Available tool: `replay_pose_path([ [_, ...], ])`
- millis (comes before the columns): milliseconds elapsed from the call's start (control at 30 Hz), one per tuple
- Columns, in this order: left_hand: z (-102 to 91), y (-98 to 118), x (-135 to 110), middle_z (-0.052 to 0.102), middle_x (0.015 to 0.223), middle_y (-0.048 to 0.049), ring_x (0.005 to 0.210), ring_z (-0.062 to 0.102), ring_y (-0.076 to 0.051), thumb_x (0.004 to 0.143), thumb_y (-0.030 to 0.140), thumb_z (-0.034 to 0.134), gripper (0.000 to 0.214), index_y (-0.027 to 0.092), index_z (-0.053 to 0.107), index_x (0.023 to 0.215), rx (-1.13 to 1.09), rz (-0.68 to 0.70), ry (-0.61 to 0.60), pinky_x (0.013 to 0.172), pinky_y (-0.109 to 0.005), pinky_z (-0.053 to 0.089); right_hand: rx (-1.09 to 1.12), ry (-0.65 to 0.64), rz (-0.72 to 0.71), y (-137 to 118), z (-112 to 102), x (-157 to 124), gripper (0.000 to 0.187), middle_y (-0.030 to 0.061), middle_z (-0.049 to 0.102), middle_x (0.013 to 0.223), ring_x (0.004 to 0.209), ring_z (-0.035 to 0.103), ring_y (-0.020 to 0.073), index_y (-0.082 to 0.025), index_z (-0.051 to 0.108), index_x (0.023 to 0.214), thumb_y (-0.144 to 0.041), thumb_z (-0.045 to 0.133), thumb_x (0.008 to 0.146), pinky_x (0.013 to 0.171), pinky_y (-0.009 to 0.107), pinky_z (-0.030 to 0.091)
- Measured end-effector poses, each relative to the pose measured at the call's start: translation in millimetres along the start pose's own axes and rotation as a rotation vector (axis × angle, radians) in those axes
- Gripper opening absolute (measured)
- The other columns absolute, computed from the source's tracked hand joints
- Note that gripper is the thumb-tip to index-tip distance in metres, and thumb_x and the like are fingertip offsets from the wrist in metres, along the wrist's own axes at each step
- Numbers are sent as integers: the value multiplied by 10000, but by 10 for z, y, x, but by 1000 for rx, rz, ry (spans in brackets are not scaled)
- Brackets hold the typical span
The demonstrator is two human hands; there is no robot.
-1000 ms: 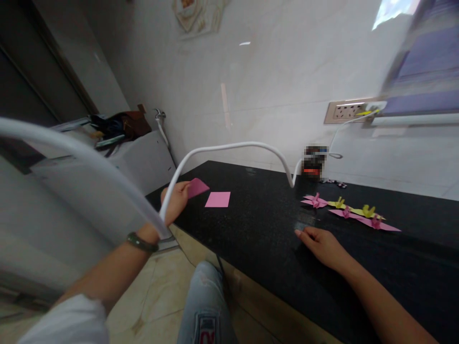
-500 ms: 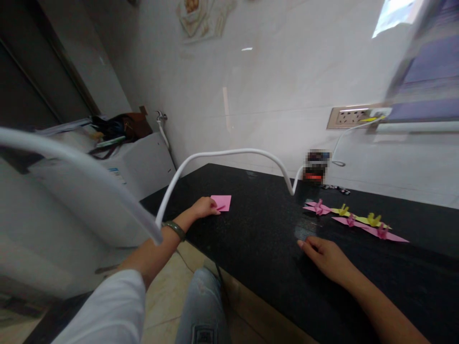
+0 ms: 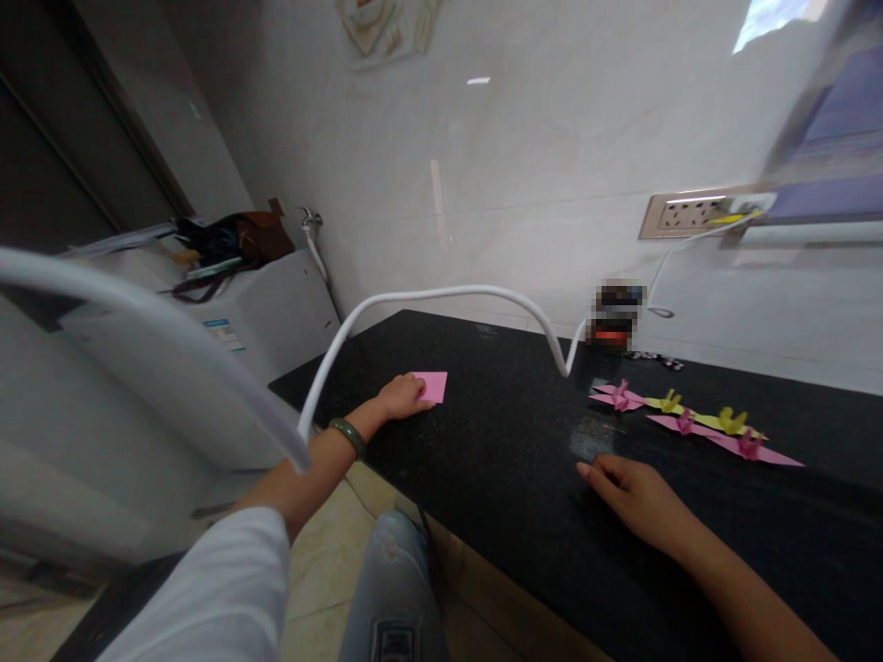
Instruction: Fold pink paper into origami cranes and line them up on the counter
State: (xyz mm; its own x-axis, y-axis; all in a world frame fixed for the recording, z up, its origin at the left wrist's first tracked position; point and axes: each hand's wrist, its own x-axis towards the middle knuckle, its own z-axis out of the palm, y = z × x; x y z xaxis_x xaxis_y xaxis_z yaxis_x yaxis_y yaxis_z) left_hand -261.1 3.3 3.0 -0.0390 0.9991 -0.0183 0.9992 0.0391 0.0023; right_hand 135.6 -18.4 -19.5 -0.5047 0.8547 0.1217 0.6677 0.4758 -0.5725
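At the far left part of the dark countertop point(image 3: 497, 460), my left hand point(image 3: 401, 397) has its fingers closed on the left side of a square pink sheet of paper point(image 3: 436, 383). The fingers hide part of the sheet. My right hand point(image 3: 633, 498) rests on the counter to the right, loosely curled with thumb and forefinger together, and no object shows in it. Beyond it lie folded paper cranes in two slanting rows: a pink crane point(image 3: 622, 396), a yellow crane point(image 3: 732, 421) and several others, with their long wings spread flat.
A white bent tube point(image 3: 441, 293) arches across the view in front of the counter. At the wall stands a pixelated object point(image 3: 613, 314), beside a beaded strand point(image 3: 659, 359). A cable runs up to the wall socket point(image 3: 690, 215). At left, a white appliance point(image 3: 276, 313) carries a brown bag point(image 3: 262, 239).
My left hand has shifted a little to the right over the pink paper, and the small raised flap by its fingers no longer shows. My right hand stays curled in place. The view has turned slightly.
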Motion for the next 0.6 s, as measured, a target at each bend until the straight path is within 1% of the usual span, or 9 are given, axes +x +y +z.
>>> replay_pose_path([
  [133,1,-33,20,529,953,-111,899,488,-211,665,555,431,475,162,565,895,-26,30,31,775,-282,342,5,0,-4,11,7,0,384,-19,446,468,446,418,101,-186,391,513,-473,359,767,451,221,285],
  [300,-1,-72,26,540,923,-101,880,488,-207,607,547,511,469,167,575,875,-77,46,33,756,-264,344,38,13,2,15,11,3,370,-14,453,473,448,415,103,-187,408,506,-458,381,757,450,226,283],
  [400,-5,-70,23,546,914,-99,873,487,-205,597,538,527,460,162,579,857,-116,40,39,756,-263,341,43,7,3,15,11,-2,371,-15,451,474,451,415,104,-187,410,509,-458,377,760,453,226,286],
  [600,-63,-44,9,569,780,-78,780,499,-175,657,518,464,391,149,583,705,-219,-4,39,703,-244,354,27,8,-7,32,21,4,372,-15,454,480,456,418,105,-187,418,519,-464,371,762,457,227,283],
])
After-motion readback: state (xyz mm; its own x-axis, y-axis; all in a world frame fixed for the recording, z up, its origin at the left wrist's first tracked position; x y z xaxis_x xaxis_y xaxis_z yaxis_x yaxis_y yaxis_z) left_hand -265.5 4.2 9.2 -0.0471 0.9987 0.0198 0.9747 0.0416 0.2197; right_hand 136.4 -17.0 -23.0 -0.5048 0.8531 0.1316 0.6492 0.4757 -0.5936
